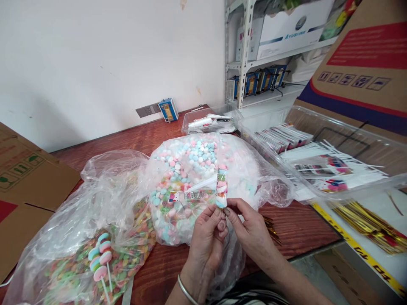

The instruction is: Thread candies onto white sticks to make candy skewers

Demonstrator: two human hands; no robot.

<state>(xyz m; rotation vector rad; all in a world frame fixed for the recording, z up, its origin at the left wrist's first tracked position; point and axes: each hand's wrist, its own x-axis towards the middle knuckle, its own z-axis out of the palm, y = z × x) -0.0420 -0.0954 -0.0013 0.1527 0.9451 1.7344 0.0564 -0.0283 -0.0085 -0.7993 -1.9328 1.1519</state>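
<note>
A small printed clear wrapper with stacked candies (221, 186) inside stands upright above my fingertips. My left hand (206, 239), a silver bangle on its wrist, pinches the gathered lower end of this candy packet. My right hand (249, 224) closes its thumb and fingers on the same end from the right; whether a tie lies between them is hidden. Just behind is a large clear bag of pastel candies (200, 154). On top of it lie a flat printed wrapper (187, 195) and white sticks (201, 184).
Left, a clear bag of colourful ring candies (140, 241) bears two candy skewers (101, 256). Gold twist ties (370, 224) lie right, before a clear bin (381, 184) of sticks and wrappers. A smaller tray (187, 123) stands behind. Cardboard boxes (34, 186) flank the table.
</note>
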